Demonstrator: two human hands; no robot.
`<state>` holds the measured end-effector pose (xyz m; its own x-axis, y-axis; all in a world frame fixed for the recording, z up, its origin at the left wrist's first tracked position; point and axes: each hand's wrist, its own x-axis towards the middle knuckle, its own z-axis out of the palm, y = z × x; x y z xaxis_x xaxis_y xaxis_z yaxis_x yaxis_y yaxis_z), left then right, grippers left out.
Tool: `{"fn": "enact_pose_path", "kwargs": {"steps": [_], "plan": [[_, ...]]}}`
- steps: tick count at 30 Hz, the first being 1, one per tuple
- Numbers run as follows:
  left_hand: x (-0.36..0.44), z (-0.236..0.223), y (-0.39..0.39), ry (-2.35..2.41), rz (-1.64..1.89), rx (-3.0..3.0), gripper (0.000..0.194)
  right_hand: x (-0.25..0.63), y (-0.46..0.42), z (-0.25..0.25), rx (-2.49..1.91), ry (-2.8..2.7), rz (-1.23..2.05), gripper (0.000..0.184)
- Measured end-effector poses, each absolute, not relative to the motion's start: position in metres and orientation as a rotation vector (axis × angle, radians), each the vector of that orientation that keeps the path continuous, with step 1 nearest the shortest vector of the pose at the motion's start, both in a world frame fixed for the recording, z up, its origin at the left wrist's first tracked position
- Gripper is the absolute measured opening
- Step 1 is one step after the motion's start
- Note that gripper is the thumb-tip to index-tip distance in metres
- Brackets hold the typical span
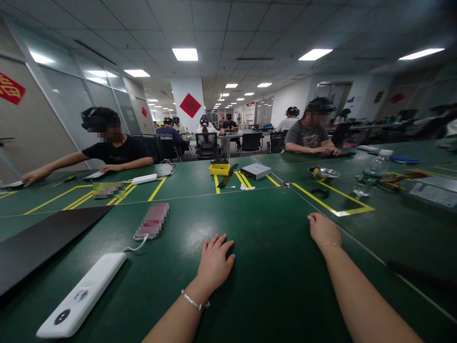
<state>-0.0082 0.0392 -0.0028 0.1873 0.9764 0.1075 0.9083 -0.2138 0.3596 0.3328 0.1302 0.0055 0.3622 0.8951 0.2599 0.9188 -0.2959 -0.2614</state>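
Observation:
My left hand [214,263] lies on the green table [264,267] with its fingers apart and nothing in it. A bracelet circles that wrist. To its left, a phone [153,220] is joined by a white cable [137,247] to a long white power bank [84,293]. My right hand [324,229] rests farther right near a table seam, its fingers curled in and nothing visible in them. Beyond this hand, a small black curved piece [320,193] lies inside a yellow tape outline [357,209].
A dark flat panel [46,243] covers the left side. Farther back are a yellow bin [219,169], a grey metal box [255,170], a metal bowl [324,173] and a clear bottle [374,171]. Two people [121,150] sit across the table, one left, one right.

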Motion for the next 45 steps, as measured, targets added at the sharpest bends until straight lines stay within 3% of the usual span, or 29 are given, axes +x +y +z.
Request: {"fn": "enact_pose_path", "kwargs": {"steps": [7,17,27,32,36,41,45], "plan": [[-0.008,-0.002,0.039,1.829,0.461,2.236,0.04,0.293,0.131,0.012,-1.972,-1.901,-0.144,0.032],[-0.008,0.005,0.037,1.752,0.606,2.151,0.032,0.29,0.127,0.014,-2.042,-1.785,-0.024,0.03],[-0.004,-0.003,0.042,1.548,0.993,1.863,0.028,0.157,0.073,0.015,-1.019,-2.25,0.195,0.038],[-0.006,-0.005,0.046,1.502,1.053,1.741,0.015,0.137,0.056,0.013,-0.813,-2.371,0.251,0.042],[-0.008,-0.007,0.05,1.433,1.134,1.599,0.014,0.169,0.078,0.02,-0.975,-2.333,0.208,0.042],[-0.009,-0.004,0.05,1.353,1.2,1.431,0.021,0.248,0.114,0.014,-1.863,-1.934,-0.177,0.043],[-0.01,0.002,0.048,1.378,1.156,1.46,0.021,0.303,0.125,0.0,-2.307,-1.638,-0.069,0.048]]}}
